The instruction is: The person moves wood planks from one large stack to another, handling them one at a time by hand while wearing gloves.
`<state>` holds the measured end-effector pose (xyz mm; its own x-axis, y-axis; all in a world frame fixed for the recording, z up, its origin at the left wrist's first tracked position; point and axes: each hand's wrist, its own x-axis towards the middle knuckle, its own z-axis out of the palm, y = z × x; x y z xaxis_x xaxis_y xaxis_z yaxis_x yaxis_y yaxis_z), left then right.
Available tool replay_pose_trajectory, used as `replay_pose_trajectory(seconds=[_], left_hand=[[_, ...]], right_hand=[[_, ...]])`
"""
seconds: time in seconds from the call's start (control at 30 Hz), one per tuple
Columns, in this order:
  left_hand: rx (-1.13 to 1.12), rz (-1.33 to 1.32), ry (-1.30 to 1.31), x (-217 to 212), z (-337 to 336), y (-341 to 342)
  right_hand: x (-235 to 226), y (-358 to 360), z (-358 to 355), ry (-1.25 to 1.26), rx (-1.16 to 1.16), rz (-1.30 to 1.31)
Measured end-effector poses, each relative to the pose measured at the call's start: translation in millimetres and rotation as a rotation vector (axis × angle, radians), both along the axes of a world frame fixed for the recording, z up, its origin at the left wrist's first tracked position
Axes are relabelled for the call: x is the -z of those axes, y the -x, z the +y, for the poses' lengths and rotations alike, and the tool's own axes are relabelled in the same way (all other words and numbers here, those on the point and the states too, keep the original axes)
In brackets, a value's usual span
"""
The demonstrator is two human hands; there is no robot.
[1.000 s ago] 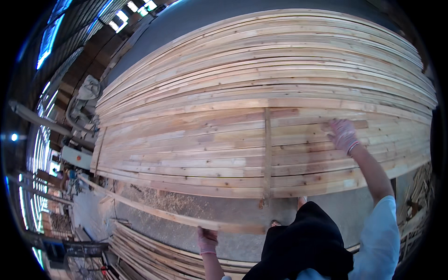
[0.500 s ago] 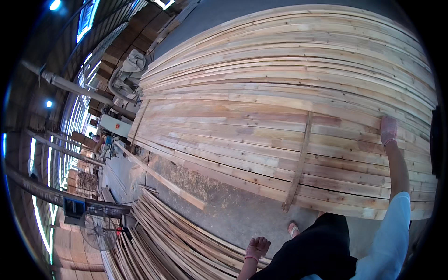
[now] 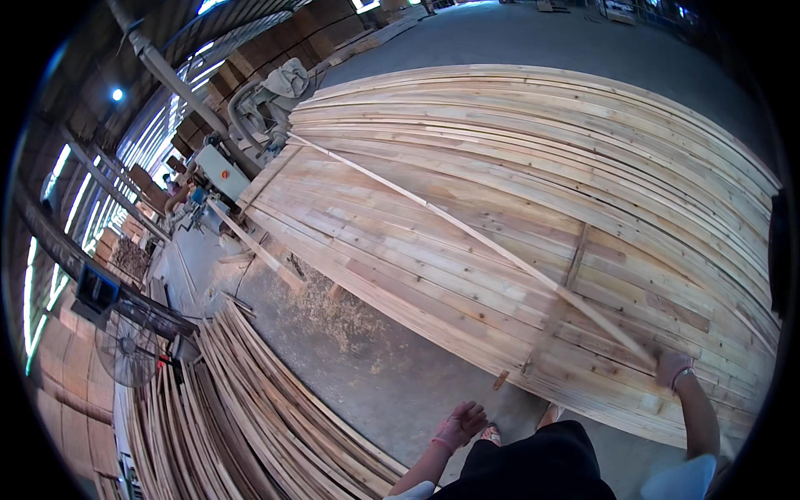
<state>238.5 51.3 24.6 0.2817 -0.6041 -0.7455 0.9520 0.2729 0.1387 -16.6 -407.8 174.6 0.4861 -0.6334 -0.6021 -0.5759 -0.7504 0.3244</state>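
Observation:
My right hand [image 3: 671, 368], in a pale pinkish glove, is closed around the near end of a long, thin wooden strip [image 3: 492, 243]. This strip slants across a wide layer of light boards [image 3: 408, 250], its far end toward the machine side. The hand and strip end are slightly blurred. My left hand [image 3: 461, 425], gloved too, hangs over the floor by the near edge of the boards. Its fingers are loosely bent and a little apart, with nothing seen in them.
Long narrow strips [image 3: 242, 400] lie piled at my lower left. Sawdust [image 3: 333, 329] covers part of the concrete floor. A machine with a pale panel [image 3: 222, 173] stands at the far left, a person [image 3: 171, 183] beyond it. A standing fan [image 3: 127, 346] is by the pile.
My right hand has drawn a strip out of the layer toward me, so it now lies diagonally over the boards. The view has tilted, and my left hand has stayed low near my body.

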Motion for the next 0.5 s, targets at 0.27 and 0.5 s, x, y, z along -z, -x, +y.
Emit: replay_pose_trajectory(seconds=[0.27, 0.5], left_hand=[[0.340, -0.095, 0.420, -29.1, -65.5, 24.3], [-0.041, 0.253, 0.284, -45.3, -107.9, 29.2]], right_hand=[[-20.8, 83.3, 129.7, -0.800, 0.883, -0.494], [26.3, 113.6, 234.2, -0.471, 0.753, -0.647]])
